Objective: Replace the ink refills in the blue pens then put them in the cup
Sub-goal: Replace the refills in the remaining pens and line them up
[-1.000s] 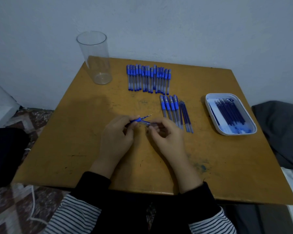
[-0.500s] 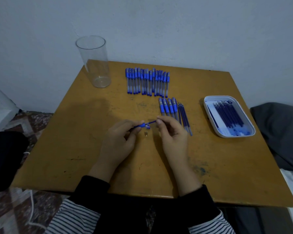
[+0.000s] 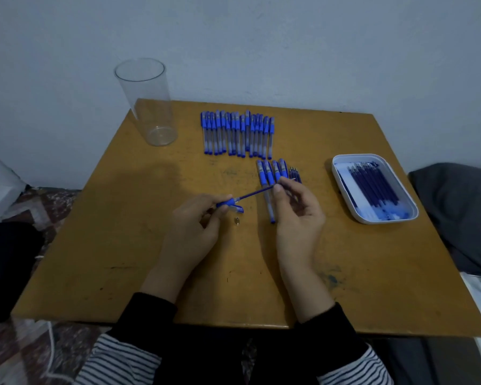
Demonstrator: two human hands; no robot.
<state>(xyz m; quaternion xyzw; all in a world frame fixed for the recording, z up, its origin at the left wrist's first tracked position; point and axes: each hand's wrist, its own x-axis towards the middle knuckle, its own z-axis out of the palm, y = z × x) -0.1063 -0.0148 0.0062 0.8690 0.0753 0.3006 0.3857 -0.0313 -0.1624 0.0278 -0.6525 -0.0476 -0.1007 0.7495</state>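
Note:
My left hand (image 3: 195, 229) grips a blue pen barrel (image 3: 226, 203) at the table's middle. My right hand (image 3: 295, 215) pinches the end of a thin blue refill (image 3: 254, 193) that sticks out of the barrel toward the right. A small metal tip (image 3: 237, 221) and a blue cap (image 3: 238, 209) lie on the table just below the barrel. A row of several capped blue pens (image 3: 238, 136) lies at the back. A few more pens (image 3: 270, 176) and loose refills (image 3: 295, 173) lie behind my right hand. The clear cup (image 3: 147, 104) stands at the back left.
A white tray (image 3: 345, 190) holding several dark blue refills sits at the right on the yellow-brown table (image 3: 122, 245). A grey cloth lies off the table's right edge. A wall runs close behind the table.
The hands have drawn apart. My right hand has moved right and pulled the refill further out of the barrel, and the metal tip now lies on the table.

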